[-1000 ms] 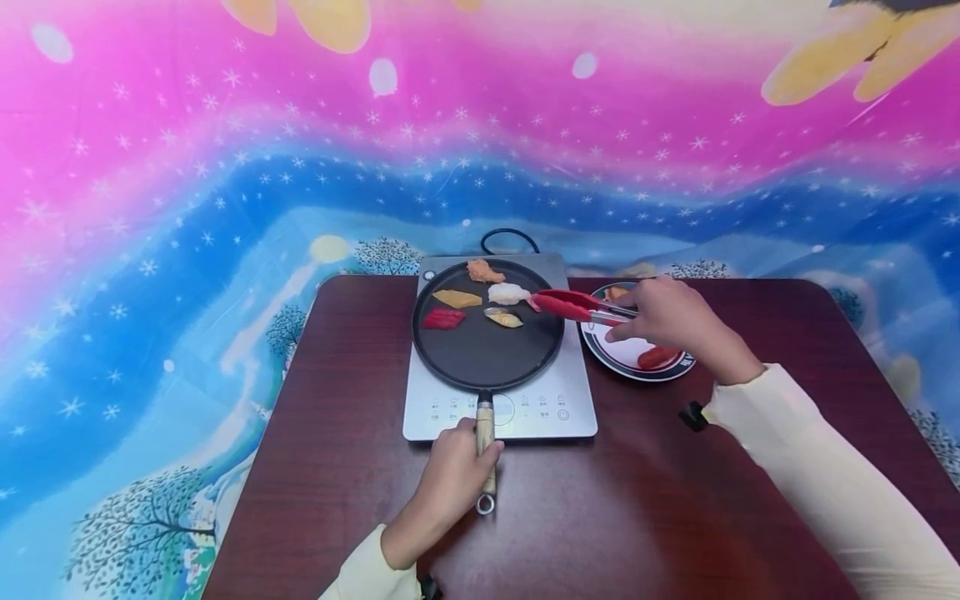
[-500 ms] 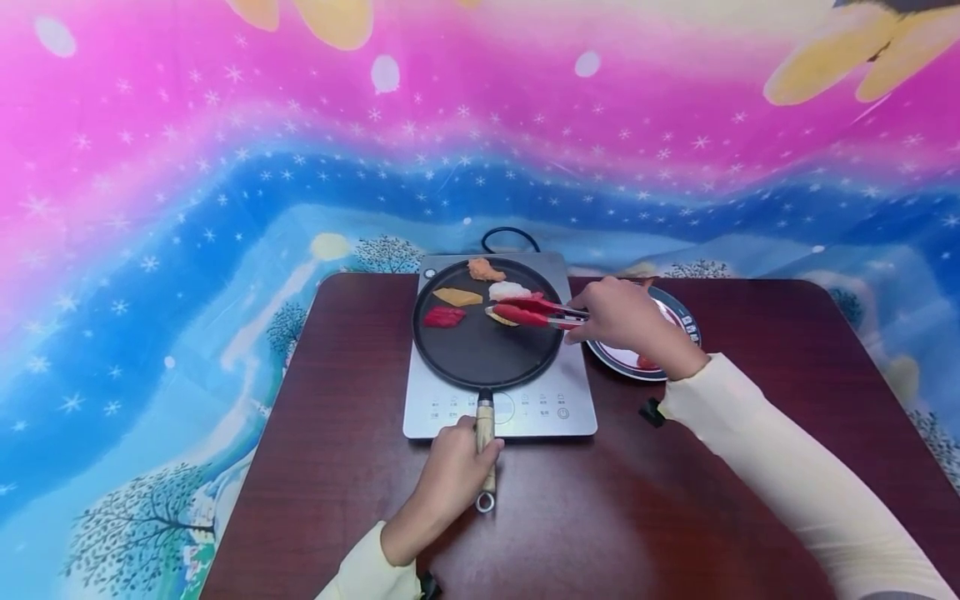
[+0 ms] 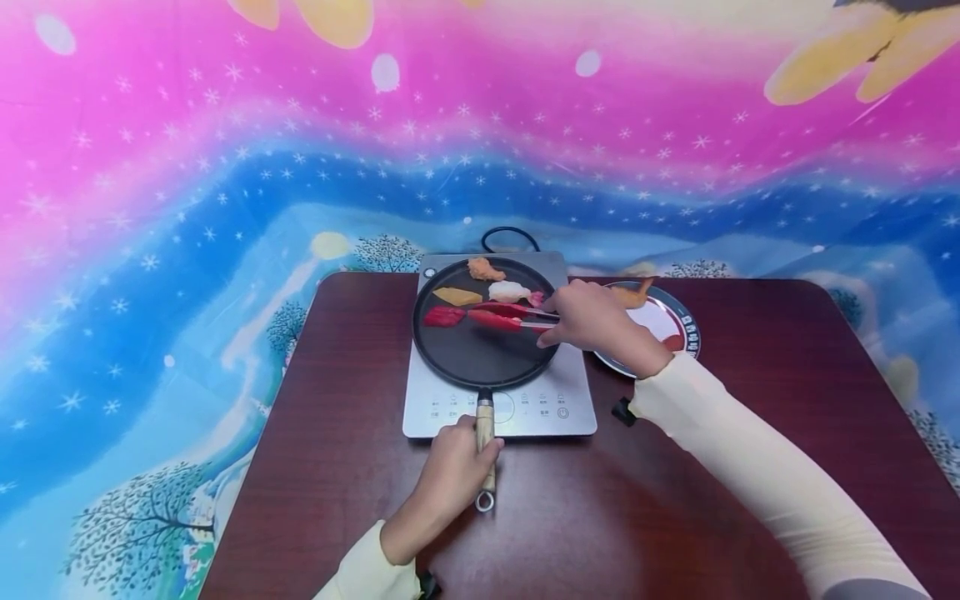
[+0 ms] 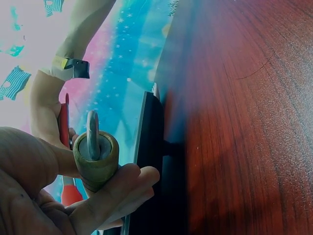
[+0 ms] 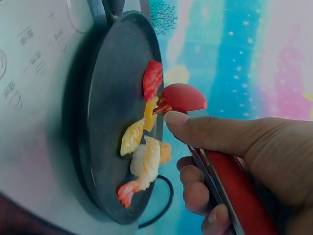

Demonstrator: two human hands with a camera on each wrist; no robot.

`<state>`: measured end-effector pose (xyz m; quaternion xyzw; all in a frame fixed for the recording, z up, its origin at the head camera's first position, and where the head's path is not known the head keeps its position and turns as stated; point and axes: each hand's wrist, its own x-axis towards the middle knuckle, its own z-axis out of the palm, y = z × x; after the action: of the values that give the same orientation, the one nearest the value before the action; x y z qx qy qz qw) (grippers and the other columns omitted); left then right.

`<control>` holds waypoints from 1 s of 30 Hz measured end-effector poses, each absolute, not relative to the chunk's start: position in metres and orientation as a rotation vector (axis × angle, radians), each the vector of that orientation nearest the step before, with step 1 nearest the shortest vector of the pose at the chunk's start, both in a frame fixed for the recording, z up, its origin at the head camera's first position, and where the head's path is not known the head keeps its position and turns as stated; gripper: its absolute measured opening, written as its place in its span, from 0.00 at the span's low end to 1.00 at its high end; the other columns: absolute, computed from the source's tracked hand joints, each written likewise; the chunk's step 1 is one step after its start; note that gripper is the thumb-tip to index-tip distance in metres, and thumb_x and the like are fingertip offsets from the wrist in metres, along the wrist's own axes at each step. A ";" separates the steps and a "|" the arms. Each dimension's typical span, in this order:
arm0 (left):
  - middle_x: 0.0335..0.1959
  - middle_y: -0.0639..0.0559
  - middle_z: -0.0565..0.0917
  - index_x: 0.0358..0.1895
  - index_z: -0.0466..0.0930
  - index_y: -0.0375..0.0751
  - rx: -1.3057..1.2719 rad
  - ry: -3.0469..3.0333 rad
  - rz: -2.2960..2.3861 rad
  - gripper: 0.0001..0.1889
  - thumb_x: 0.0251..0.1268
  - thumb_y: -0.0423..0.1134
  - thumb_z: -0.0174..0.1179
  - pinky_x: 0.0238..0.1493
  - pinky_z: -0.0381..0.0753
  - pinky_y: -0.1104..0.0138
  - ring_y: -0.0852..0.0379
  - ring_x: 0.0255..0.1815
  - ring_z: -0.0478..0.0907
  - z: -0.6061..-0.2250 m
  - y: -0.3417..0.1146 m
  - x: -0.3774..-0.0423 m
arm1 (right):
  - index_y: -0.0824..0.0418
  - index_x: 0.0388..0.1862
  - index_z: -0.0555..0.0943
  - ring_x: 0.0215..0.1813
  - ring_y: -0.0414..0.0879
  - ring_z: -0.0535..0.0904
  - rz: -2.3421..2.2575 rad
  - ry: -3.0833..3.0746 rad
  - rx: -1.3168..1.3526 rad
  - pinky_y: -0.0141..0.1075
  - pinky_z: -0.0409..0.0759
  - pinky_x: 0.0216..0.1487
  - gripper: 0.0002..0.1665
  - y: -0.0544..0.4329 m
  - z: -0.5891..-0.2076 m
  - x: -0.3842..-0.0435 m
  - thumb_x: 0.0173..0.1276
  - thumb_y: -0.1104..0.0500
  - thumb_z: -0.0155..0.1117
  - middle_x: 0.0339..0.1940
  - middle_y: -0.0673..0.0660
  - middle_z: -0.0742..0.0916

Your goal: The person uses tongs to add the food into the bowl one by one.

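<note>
My left hand (image 3: 450, 467) grips the wooden handle (image 3: 485, 421) of a flat black pan (image 3: 487, 367). My right hand (image 3: 592, 321) holds red-tipped tongs (image 3: 517, 317) over the pan's middle. In the right wrist view, a small reddish-brown food piece (image 5: 163, 107) shows at the tong head; I cannot tell its kind. Below the tongs lie a shrimp (image 5: 149, 164) with a pink tail and a yellowish piece (image 5: 132, 137). A red slice (image 3: 444, 317), a flat yellow piece (image 3: 456, 297) and a fried brown lump (image 3: 486, 270) lie around the pan's left and far side.
Beneath the pan is a silver induction cooker (image 3: 420, 421), its black cord (image 3: 510, 230) looping behind. Right of it, a dark-rimmed plate (image 3: 691, 329), partly hidden by my right arm, holds a brown wing-like piece (image 3: 633, 293) and a reddish piece (image 3: 673, 342). Everything stands on a dark wooden table (image 3: 330, 400).
My right hand has moved left with the tongs, from between the plate and pan to over the pan's middle. My left hand stays on the handle.
</note>
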<state>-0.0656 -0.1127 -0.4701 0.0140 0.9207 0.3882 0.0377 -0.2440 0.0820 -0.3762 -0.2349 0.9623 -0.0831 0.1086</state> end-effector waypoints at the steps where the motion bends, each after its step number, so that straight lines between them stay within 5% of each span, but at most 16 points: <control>1: 0.27 0.47 0.80 0.38 0.79 0.29 0.046 2.826 1.186 0.13 0.68 0.39 0.66 0.26 0.79 0.70 0.62 0.18 0.74 -0.470 -0.113 -0.066 | 0.57 0.50 0.90 0.31 0.48 0.77 -0.250 2.829 -0.697 0.38 0.72 0.31 0.26 0.080 -0.378 -0.244 0.54 0.47 0.84 0.25 0.52 0.87; 9: 0.26 0.48 0.79 0.40 0.79 0.26 0.033 2.830 1.175 0.15 0.67 0.39 0.67 0.25 0.79 0.70 0.62 0.19 0.75 -0.471 -0.111 -0.066 | 0.56 0.56 0.88 0.40 0.49 0.84 -0.283 2.827 -0.741 0.42 0.82 0.39 0.31 0.063 -0.388 -0.243 0.54 0.45 0.83 0.50 0.58 0.91; 24: 0.24 0.49 0.78 0.43 0.78 0.24 -0.007 2.807 1.179 0.18 0.66 0.39 0.68 0.23 0.77 0.70 0.61 0.20 0.75 -0.470 -0.112 -0.066 | 0.54 0.53 0.90 0.38 0.48 0.80 -0.275 2.814 -0.786 0.43 0.78 0.38 0.27 0.034 -0.403 -0.237 0.57 0.43 0.81 0.40 0.53 0.92; 30: 0.24 0.50 0.77 0.43 0.79 0.24 0.000 2.813 1.177 0.17 0.66 0.39 0.68 0.23 0.76 0.70 0.61 0.19 0.75 -0.470 -0.113 -0.066 | 0.55 0.55 0.89 0.44 0.48 0.85 -0.224 2.829 -0.782 0.45 0.84 0.47 0.29 0.026 -0.407 -0.233 0.58 0.42 0.80 0.44 0.54 0.92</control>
<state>-0.0662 -0.1127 -0.4702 0.0000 0.9215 0.3856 0.0463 -0.2334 0.0257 -0.4074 -0.2645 0.9563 -0.0756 0.0988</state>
